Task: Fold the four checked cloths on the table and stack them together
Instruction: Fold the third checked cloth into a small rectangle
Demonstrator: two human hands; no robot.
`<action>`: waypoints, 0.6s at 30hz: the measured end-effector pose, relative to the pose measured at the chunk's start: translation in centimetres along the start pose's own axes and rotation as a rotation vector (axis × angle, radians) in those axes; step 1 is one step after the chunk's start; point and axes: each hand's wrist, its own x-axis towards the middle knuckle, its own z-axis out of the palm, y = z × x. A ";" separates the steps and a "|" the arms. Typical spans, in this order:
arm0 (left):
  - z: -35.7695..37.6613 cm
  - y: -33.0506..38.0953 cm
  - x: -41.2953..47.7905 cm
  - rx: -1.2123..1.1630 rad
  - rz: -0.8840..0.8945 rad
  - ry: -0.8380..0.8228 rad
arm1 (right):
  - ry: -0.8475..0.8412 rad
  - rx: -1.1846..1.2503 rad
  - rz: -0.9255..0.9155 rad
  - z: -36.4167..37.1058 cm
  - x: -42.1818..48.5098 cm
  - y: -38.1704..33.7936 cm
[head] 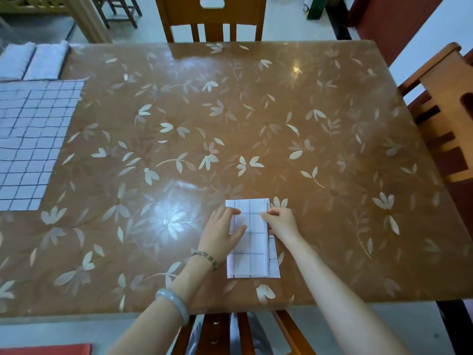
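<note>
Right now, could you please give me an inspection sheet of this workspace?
Surface: brown floral table, glossy.
Job's things: folded checked cloth near front edge; flat checked cloths at left edge.
Clutter: two pale rolled bundles at far left corner.
Grippers: left hand pressing flat on the folded cloth; right hand pinching its right edge.
Cables: nothing seen.
Surroundings: wooden chairs around the table.

Both hands press on a small folded checked cloth [252,242] near the front of the brown flowery surface [256,119], and more flat checked cloths [30,139] lie far left.
</note>
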 end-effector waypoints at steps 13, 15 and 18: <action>-1.3 -5.0 2.6 0.494 0.290 -0.357 | 0.127 -0.142 -0.104 0.1 -0.6 -0.5; -1.0 -5.2 2.6 0.513 0.287 -0.356 | 0.143 -0.139 -0.091 0.1 -0.6 -0.5; -0.7 -5.5 2.5 0.510 0.303 -0.321 | 0.159 -0.140 -0.070 0.1 -0.6 -0.5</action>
